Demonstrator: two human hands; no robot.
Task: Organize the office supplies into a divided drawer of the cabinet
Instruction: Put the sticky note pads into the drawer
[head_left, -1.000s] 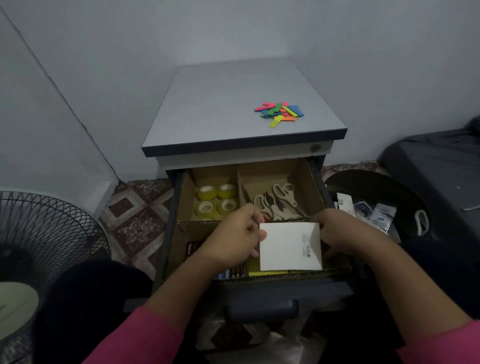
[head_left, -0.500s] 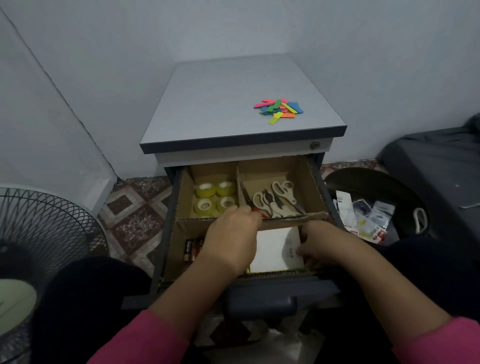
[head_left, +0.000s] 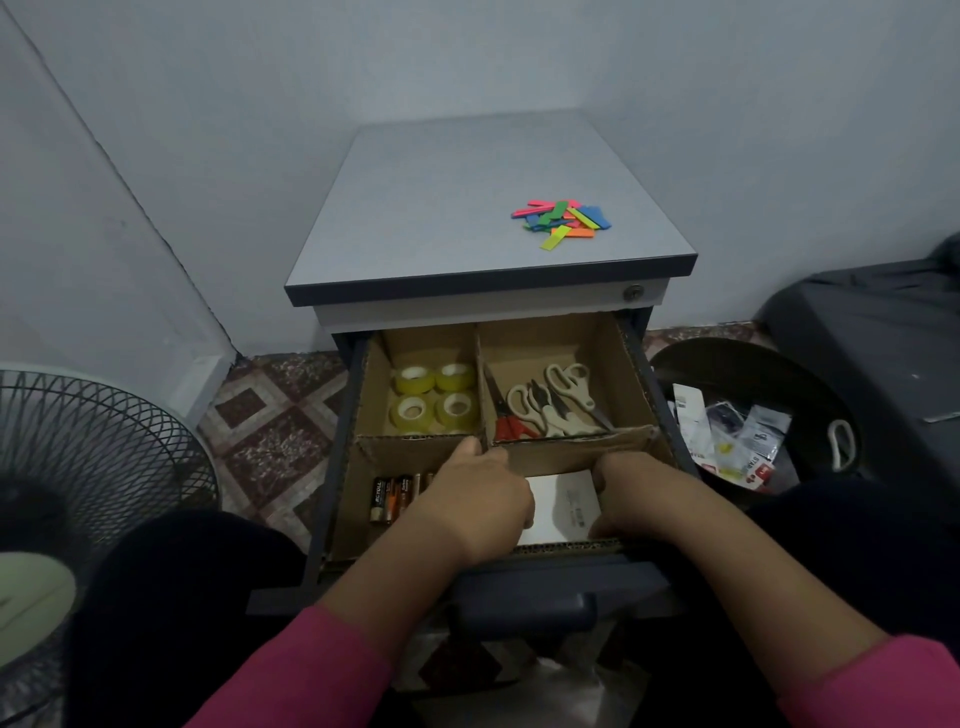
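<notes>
While coloured tabs (head_left: 561, 222) litter the cabinet top (head_left: 467, 208), a fan (head_left: 78, 467) stands beside.

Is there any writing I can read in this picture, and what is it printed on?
"ACTUAL", roughly, reading lengthwise on a battery in the drawer's near-left compartment; the letters are small, so not certain.
White pad between the hands: a printed label, too blurred to read.
Packets in the black bin on the right: red and dark print, too small to read.

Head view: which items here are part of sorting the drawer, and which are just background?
Job: divided drawer; tape rolls; scissors; batteries; white pack under left hand and right hand; coloured tabs on the cabinet top.

Background: fan; bin of wrappers.
</notes>
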